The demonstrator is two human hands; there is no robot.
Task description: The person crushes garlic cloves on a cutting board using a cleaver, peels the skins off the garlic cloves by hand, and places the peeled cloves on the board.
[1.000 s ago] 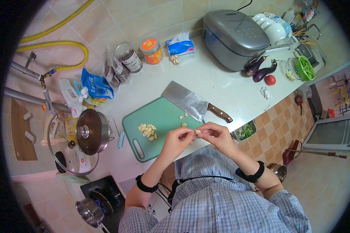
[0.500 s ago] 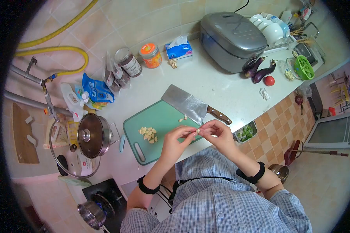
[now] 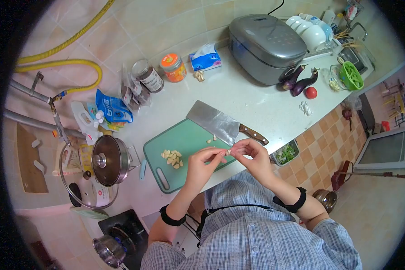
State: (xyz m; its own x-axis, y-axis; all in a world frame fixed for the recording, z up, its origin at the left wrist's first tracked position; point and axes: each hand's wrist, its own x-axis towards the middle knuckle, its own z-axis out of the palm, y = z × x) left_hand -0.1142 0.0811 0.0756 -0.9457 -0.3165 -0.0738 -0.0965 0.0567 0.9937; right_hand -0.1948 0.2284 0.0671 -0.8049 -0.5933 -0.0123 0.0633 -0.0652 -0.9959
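A small pale garlic clove [image 3: 228, 152] is pinched between the fingertips of both hands, over the near edge of the green cutting board [image 3: 184, 137]. My left hand [image 3: 204, 163] grips it from the left, and my right hand [image 3: 253, 157] from the right; both are closed on it. Several peeled garlic cloves [image 3: 172, 158] lie piled on the board's left part. Two more cloves [image 3: 211, 139] rest near the blade of a cleaver [image 3: 216, 121], which lies across the board's far right corner with its wooden handle pointing right.
Behind the board stand jars [image 3: 173, 67], a tissue box [image 3: 205, 59] and a garlic bulb [image 3: 199, 75]. A rice cooker [image 3: 267, 49], eggplants [image 3: 305, 83] and a tomato [image 3: 310, 92] are farther right. To the left are a lidded pot [image 3: 108, 159] and a saucepan [image 3: 109, 250] on a lit burner.
Both hands stay nearly in place, fingers shifting slightly around the clove. The whole view has moved a little; the board, cleaver and piled cloves keep their places.
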